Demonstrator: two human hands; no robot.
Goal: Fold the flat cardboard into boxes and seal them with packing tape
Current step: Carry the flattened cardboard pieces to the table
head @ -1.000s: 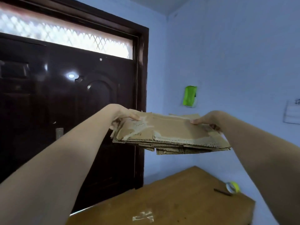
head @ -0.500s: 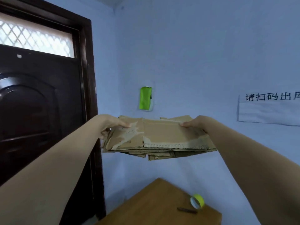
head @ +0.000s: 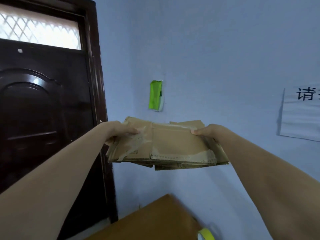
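A stack of flattened brown cardboard (head: 174,146), streaked with old tape, hangs in the air in front of me at chest height. My left hand (head: 121,131) grips its left end, thumb on top and fingers underneath. My right hand (head: 207,131) grips the right end the same way. A roll of tape with a yellow-green rim (head: 206,235) lies on the wooden table (head: 155,220) below, at the bottom edge of the view.
A dark brown door (head: 43,110) with a frosted transom fills the left side. The blue wall carries a green sticker (head: 155,95) and a white paper notice (head: 301,113). The table stands in the corner between door and wall.
The view has swung right and slightly lower over the second; the door slid left and the table sank to the bottom. Both hands keep the same grip on the stack.
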